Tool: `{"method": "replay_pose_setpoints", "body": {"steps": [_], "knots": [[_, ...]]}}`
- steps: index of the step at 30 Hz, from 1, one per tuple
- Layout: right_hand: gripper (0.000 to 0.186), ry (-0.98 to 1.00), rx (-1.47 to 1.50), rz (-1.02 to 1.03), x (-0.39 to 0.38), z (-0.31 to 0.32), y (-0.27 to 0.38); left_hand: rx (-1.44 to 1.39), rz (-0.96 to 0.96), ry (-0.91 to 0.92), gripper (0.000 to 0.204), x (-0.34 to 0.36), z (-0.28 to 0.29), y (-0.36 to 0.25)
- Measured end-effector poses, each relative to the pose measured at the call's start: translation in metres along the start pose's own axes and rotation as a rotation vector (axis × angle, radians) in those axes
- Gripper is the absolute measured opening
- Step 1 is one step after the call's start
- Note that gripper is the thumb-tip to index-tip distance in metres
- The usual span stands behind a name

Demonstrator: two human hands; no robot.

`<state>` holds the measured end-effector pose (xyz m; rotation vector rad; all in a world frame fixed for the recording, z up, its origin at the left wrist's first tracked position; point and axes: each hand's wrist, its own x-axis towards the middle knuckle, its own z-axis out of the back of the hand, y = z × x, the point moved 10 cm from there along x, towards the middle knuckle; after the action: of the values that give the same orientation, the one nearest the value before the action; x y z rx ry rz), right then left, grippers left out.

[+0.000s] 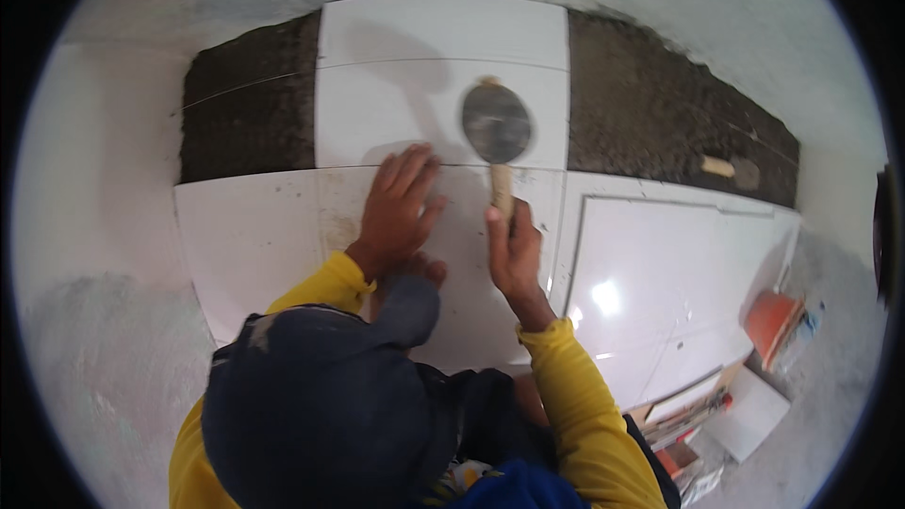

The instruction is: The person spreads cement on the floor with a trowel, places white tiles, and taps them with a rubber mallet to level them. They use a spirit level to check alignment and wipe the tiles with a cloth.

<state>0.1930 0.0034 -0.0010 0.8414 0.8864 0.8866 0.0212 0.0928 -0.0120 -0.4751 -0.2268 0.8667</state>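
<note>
My right hand (515, 253) is wrapped round the wooden handle of a mallet with a dark, round head (497, 124). The mallet head is over a white tile (377, 118) and slightly blurred; I cannot tell whether it touches the tile. Fingers stretched forward, my left hand (400, 205) lies flat at the joint between this tile and the nearer white tiles (247, 245). A thin string (247, 90) runs across the tile and the dark mortar beds beside it.
Dark mortar lies left (247, 137) and right (641, 104) of the tile. On the right bed rests a small trowel (720, 167). A large white tile (660, 273) lies to my right. Beyond it are an orange bucket (768, 320), tools (686, 422) and a loose tile (748, 415).
</note>
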Motion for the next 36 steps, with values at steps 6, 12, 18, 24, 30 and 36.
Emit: {"method": "replay_pose_setpoints", "body": {"steps": [6, 12, 18, 24, 30, 36], "knots": [[0.037, -0.063, 0.158, -0.188, -0.014, 0.000, -0.045, 0.107, -0.029, -0.244, 0.059, 0.081, 0.051, 0.039], [0.040, -0.050, 0.187, -0.186, -0.016, -0.007, -0.040, 0.189, -0.027, -0.285, 0.054, 0.093, 0.060, 0.054], [0.040, 0.011, 0.123, -0.143, -0.014, -0.013, -0.030, 0.048, -0.066, -0.290, 0.044, 0.059, 0.056, 0.030], [0.040, 0.013, 0.020, -0.084, -0.013, -0.017, -0.029, 0.037, -0.051, -0.311, 0.043, 0.059, 0.060, 0.040], [0.041, 0.055, -0.075, -0.099, -0.014, -0.029, -0.028, 0.093, -0.002, -0.387, 0.043, 0.060, 0.062, 0.067], [0.041, 0.092, -0.080, -0.092, -0.007, -0.040, -0.011, 0.271, 0.130, -0.354, 0.055, 0.075, 0.085, 0.099]]}}
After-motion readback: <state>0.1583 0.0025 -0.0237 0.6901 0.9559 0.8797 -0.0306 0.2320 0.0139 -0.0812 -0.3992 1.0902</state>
